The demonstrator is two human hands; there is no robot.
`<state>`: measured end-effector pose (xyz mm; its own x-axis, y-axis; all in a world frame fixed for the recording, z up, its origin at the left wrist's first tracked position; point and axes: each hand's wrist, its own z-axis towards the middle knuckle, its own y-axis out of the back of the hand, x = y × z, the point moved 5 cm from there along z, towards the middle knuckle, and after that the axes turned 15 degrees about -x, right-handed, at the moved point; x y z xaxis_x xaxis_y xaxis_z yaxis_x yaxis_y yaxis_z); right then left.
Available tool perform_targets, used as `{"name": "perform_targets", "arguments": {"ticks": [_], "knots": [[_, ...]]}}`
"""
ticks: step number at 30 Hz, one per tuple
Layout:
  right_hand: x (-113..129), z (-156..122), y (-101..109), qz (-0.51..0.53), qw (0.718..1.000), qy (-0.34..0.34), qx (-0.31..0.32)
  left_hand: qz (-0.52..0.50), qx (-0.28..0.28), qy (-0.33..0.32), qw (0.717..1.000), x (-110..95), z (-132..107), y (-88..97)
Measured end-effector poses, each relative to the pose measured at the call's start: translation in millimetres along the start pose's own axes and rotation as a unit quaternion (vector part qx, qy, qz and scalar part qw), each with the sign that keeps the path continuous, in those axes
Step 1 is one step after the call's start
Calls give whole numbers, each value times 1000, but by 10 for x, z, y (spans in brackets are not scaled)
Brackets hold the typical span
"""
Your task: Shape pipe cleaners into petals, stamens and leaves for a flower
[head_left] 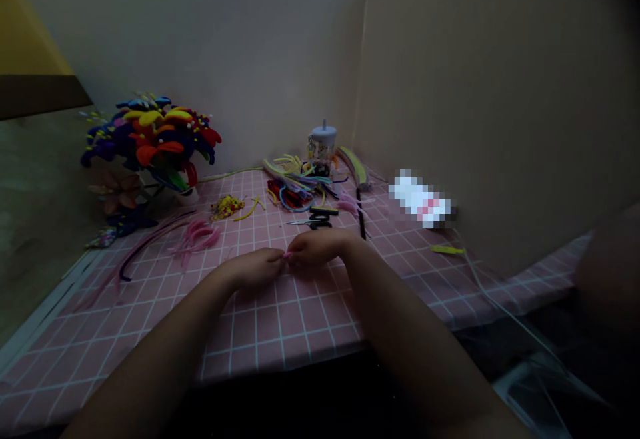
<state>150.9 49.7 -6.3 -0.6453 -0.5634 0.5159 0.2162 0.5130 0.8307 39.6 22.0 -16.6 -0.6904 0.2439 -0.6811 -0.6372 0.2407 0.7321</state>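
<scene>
dim beige-walled corner, pink grid tablecloth (pixel 280 322), scissors (pixel 311 220), left hand (pixel 255 269) and right hand (pixel 320 247) pinching small pink piece (pixel 287 254)

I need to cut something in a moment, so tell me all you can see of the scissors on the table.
The scissors have black handles, seemingly plastic, and thin pale metal blades. They lie flat and seem closed on the pink checked cloth, blades pointing to the left of the picture, just behind the hands. Neither the left hand nor the right hand touches them; both pinch a small pink piece.
</scene>
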Motion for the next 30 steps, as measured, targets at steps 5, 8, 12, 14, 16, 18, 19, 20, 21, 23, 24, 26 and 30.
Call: {"name": "perform_targets", "arguments": {"ticks": [5,8,12,14,16,18,19,20,21,23,24,26,30], "knots": [[34,12,-14,-20,1000,-6,-19,3,9,-7,1000,24,-12,12],[92,23,-30,-42,999,22,-26,-30,5,-25,999,22,-4,-8],[111,31,6,-39,998,19,-46,-63,25,-25,997,10,18,-48],[97,30,42,-34,998,13,-56,-81,36,-9,996,8,22,-44],[85,24,73,-18,998,21,-57,-101,24,0,995,3,22,-8],[66,18,108,8,998,26,-65,-123,1,2,992,3,21,41],[48,18,131,24,997,21,-76,-134,-7,8,991,13,21,58],[24,21,155,43,995,9,-91,-147,-12,21,989,35,23,68],[-4,26,181,67,991,-8,-111,-163,-12,40,986,64,26,71],[-65,41,244,125,976,-40,-172,-213,-8,87,973,130,39,67],[-95,48,287,152,963,-49,-216,-247,-3,111,963,161,47,63],[-151,51,381,182,928,-56,-319,-315,7,152,937,205,65,55],[-212,69,448,175,894,-69,-406,-378,21,200,904,237,89,52]]}}
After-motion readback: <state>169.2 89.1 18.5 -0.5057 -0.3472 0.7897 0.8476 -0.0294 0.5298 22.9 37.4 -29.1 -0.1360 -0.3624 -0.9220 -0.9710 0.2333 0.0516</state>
